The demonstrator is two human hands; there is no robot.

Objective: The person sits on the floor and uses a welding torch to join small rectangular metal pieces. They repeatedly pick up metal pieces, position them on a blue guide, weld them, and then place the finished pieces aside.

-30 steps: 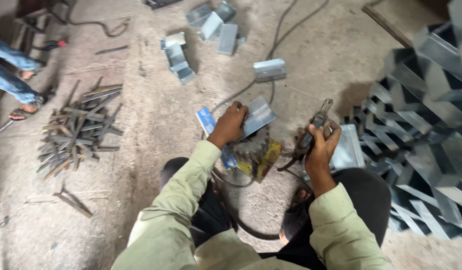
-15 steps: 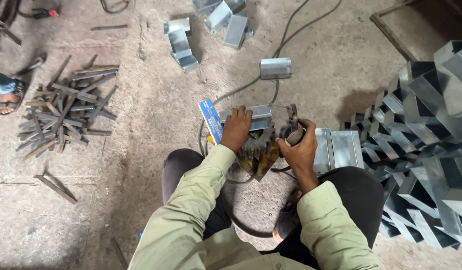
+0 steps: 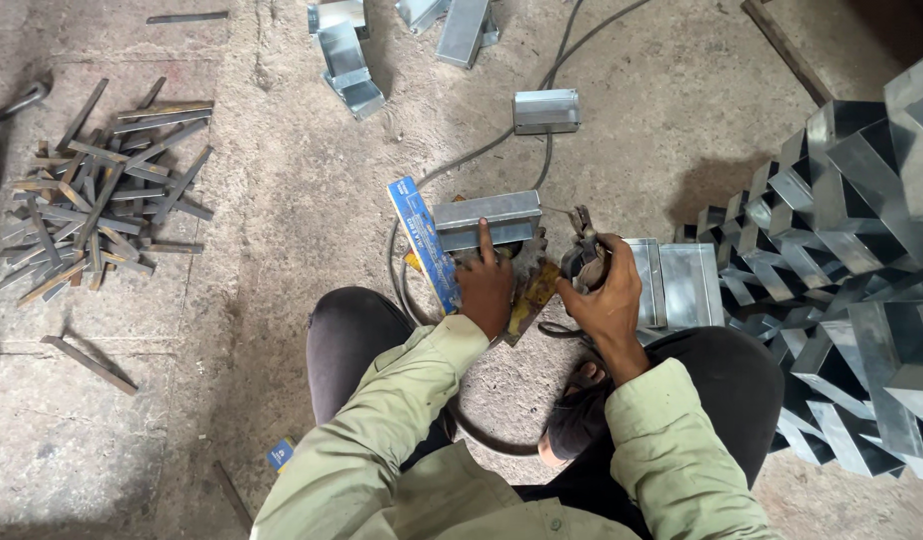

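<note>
Our left hand [image 3: 485, 288] presses flat, one finger out, steadying the metal box section [image 3: 487, 219]; our right hand [image 3: 610, 290] grips the welding holder [image 3: 585, 243] beside it

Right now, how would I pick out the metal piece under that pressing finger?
Find the squatting person's left hand on the concrete floor. Its forefinger presses a short galvanized metal channel piece lying crosswise. Unlike the loose pieces farther off, it lies against a slanted blue flat box.
</note>
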